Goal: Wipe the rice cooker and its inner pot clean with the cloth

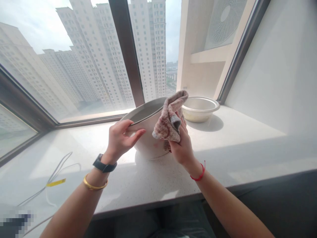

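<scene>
A white bowl-shaped pot (146, 138) stands tilted on the pale windowsill (235, 138), its opening turned toward the window. My left hand (121, 137) grips its near rim, thumb on the edge and fingers on the outer wall. My right hand (182, 142) is closed on a crumpled pink and brown rag (169, 119), which is pressed against the pot's right side and drapes over its rim. A dark watch and a gold bangle are on my left wrist, a red string on my right.
A second shallow white basin (200, 109) sits behind the pot at the right, near the window corner. White cables with a yellow tag (55, 181) lie on the sill at the left. The sill's front edge (158, 201) runs just before my forearms.
</scene>
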`<act>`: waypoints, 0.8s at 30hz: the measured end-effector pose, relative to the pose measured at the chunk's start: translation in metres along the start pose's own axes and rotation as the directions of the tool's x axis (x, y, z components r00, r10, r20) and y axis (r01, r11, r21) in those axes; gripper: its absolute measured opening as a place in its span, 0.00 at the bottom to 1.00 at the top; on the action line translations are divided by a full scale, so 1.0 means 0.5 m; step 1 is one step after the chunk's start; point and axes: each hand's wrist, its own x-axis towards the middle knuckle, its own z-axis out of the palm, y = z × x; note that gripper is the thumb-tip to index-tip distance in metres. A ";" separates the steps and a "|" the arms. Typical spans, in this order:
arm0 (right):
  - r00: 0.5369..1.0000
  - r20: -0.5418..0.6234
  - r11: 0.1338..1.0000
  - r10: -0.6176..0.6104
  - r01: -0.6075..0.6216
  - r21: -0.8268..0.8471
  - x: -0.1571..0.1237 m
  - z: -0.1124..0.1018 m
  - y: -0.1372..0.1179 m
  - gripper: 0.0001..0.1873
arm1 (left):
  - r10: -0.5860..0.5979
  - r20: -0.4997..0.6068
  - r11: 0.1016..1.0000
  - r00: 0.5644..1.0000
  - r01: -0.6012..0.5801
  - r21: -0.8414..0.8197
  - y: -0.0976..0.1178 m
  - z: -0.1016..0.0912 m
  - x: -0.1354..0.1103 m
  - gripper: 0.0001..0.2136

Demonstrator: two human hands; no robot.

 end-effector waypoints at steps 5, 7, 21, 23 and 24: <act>0.938 0.215 0.933 -0.271 0.311 -0.180 -0.077 0.033 -0.073 0.41 | -0.104 -0.050 0.994 0.993 0.102 -0.048 -0.012 -0.026 -0.038 0.09; 0.902 0.277 0.899 -0.331 0.391 -0.197 -0.088 0.046 -0.086 0.39 | -0.150 -0.047 0.986 0.988 0.145 -0.084 -0.013 -0.034 -0.046 0.09; 0.975 0.195 0.920 0.110 -0.174 0.351 0.198 0.039 0.029 0.18 | -0.015 0.319 0.991 0.947 -0.027 0.128 -0.002 -0.090 -0.013 0.14; 0.968 0.182 0.921 0.173 -0.224 0.319 0.182 0.036 0.042 0.18 | -0.013 0.352 0.989 0.936 -0.040 0.142 -0.003 -0.097 -0.008 0.12; 0.973 0.147 0.936 0.180 -0.215 0.277 0.165 0.033 0.043 0.20 | -0.012 0.347 0.988 0.938 -0.042 0.148 -0.001 -0.097 -0.007 0.12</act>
